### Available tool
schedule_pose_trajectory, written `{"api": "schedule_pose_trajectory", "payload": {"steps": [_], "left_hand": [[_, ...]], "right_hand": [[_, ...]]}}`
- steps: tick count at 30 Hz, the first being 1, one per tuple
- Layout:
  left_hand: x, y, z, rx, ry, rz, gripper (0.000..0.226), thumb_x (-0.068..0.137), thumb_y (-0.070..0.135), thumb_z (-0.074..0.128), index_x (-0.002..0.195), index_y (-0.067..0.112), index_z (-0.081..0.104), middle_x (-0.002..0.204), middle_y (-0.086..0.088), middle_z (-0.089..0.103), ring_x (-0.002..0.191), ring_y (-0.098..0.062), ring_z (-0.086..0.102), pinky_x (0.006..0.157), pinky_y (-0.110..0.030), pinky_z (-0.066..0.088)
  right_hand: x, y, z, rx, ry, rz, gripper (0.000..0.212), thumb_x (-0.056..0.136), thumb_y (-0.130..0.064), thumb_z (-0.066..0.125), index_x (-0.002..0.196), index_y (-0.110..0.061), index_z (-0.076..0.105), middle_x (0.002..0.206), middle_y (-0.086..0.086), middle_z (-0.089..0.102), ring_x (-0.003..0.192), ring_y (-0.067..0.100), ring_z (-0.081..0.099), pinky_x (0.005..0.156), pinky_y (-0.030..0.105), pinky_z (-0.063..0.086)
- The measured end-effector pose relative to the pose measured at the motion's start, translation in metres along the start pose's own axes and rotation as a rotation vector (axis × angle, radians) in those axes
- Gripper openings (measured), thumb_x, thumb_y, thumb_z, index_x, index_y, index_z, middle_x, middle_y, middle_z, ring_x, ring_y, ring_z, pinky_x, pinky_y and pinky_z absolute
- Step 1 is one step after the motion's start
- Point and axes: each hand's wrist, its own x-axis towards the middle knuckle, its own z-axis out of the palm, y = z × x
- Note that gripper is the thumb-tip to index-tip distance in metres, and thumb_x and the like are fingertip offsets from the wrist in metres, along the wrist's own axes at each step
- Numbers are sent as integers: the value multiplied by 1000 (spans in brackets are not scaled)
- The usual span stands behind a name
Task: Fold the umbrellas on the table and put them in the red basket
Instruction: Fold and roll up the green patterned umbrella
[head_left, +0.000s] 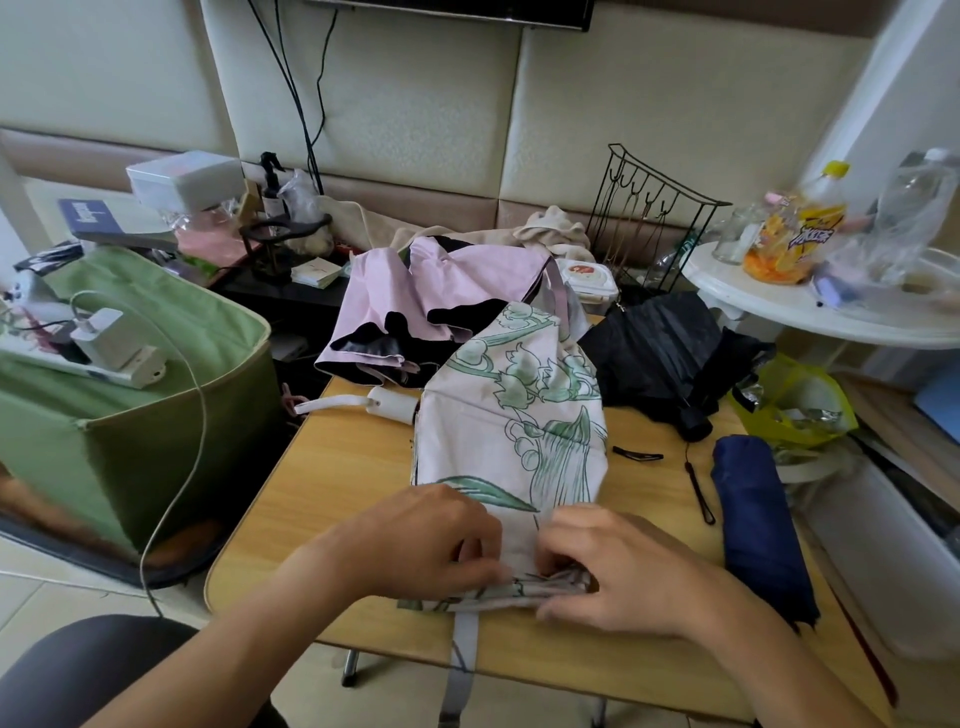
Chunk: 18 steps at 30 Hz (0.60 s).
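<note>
A white umbrella with a green floral print (519, 415) lies loosely collapsed along the middle of the wooden table (337, 478). My left hand (421, 540) and my right hand (618, 566) both pinch its bunched canopy edge near the front of the table. Its grey strap (462, 654) hangs over the table's front edge. Behind it lies a pink umbrella (415, 296) with a white handle (389, 402). A black umbrella (670, 353) sits crumpled at the back right. A folded navy umbrella (753, 525) lies along the right edge. No red basket is in view.
A green fabric bin (130, 415) holding a charger (104, 338) stands to the left. At the right, a white round table (810, 306) carries bottles above a yellow bag (795, 400). A black wire rack (649, 218) stands at the back. A black hair clip (638, 455) lies on the wood.
</note>
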Motion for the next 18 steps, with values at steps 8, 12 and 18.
{"api": "schedule_pose_trajectory", "payload": {"steps": [8,12,18], "left_hand": [[26,2,29,285,394,35,30,106,42,46,127,26,61,132,3,53,123,-17,49,101,-33,45],[28,-7,53,364,330,-77,53,110,47,31,157,24,39,167,-16,24,157,-32,15,125,-51,24],[27,-14,60,349,250,-94,59,111,56,20,164,31,17,172,-10,-3,159,-24,-13,129,-49,7]], "right_hand": [[5,-12,-10,20,-3,48,40,92,-71,54,97,-31,58,99,-18,50,92,2,44,80,25,43],[16,-7,-21,135,-28,110,39,93,-65,58,89,-27,64,86,-12,62,79,3,55,71,25,47],[49,32,-42,408,720,346,17,97,-25,67,81,-25,69,71,-10,68,69,5,63,60,17,46]]}}
